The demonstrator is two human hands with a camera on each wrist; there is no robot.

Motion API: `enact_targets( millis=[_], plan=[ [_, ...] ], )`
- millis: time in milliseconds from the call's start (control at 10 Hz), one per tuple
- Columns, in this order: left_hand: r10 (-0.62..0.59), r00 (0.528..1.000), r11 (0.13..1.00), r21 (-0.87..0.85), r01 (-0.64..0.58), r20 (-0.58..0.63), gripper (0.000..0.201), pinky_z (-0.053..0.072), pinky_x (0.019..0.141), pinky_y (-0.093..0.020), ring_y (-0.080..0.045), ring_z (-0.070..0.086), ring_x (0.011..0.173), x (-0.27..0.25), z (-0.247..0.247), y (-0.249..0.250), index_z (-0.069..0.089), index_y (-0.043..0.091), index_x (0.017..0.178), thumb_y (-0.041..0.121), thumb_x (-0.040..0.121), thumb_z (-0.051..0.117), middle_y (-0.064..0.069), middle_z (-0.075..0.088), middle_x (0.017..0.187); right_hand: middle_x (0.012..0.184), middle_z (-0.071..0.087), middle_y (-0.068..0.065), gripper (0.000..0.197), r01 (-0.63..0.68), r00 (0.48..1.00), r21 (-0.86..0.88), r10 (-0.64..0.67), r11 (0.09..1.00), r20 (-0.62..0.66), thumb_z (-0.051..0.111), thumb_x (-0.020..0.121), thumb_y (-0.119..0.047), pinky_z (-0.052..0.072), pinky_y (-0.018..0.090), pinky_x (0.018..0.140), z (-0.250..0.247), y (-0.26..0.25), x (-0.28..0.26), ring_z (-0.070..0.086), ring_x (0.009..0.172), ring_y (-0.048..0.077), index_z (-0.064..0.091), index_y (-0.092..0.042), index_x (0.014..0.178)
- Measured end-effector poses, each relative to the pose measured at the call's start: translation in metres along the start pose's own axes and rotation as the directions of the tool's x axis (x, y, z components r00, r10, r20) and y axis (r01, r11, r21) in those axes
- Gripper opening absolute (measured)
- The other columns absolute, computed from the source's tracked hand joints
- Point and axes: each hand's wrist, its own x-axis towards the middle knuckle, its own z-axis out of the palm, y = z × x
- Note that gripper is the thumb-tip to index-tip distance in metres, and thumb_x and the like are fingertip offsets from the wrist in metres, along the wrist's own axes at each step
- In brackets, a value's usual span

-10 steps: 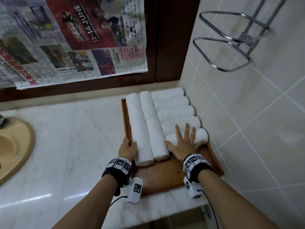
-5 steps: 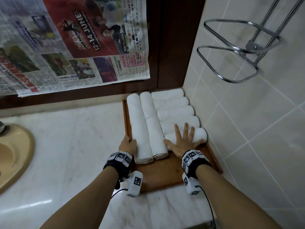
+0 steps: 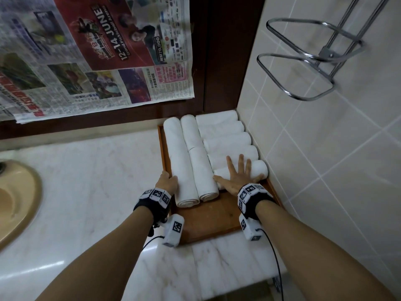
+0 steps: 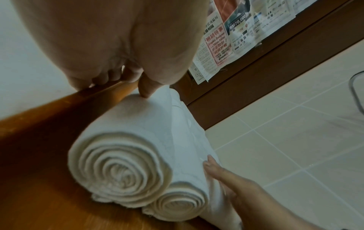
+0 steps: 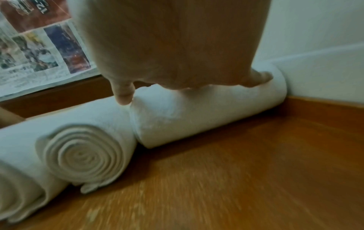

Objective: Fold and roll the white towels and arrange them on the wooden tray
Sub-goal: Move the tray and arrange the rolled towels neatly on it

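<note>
white rolled towels packed side by side on wooden tray.

Towels — white terry cloth, nubbly and matt. Tray of wood, scuffed, with a dull sheen. Counter — glossy veined marble. Rack of polished metal; wall tiles smooth.

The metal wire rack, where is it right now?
In the head view, the chrome metal wire rack hangs on the tiled wall at upper right, above the wooden tray.
</note>
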Motion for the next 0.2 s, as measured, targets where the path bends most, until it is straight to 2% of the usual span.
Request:
enact_targets(
  millis=[100, 200],
  plan=[
    [-0.023, 1.0, 1.0, -0.012, 0.023, -0.007, 0.048, 0.04, 0.098, -0.031, -0.034, 0.046, 0.129, -0.011, -0.017, 0.007, 0.039, 0.0, 0.143, 0.018, 0.099, 0.047, -0.017, 0.046, 0.144, 0.159, -0.023, 0.002, 0.088, -0.004, 1.0, 0.008, 0.004, 1.0, -0.005, 0.036, 0.085, -0.077, -0.01, 0.069, 0.108, -0.018, -0.011, -0.01, -0.02, 0.146, 0.023, 0.0, -0.035, 0.154],
    [-0.084, 0.995, 0.982, -0.172, 0.074, -0.055, 0.039, 0.042, 0.094, -0.031, -0.031, 0.053, 0.123, -0.025, -0.034, 0.013, 0.049, 0.001, 0.136, 0.015, 0.1, 0.043, -0.017, 0.054, 0.136, 0.162, -0.001, 0.006, 0.078, 0.037, 0.999, -0.01, -0.037, 0.999, -0.014, 0.048, 0.088, -0.064, -0.004, 0.068, 0.111, -0.026, -0.024, -0.019, -0.006, 0.148, 0.025, 0.021, -0.029, 0.152]
  ],
)
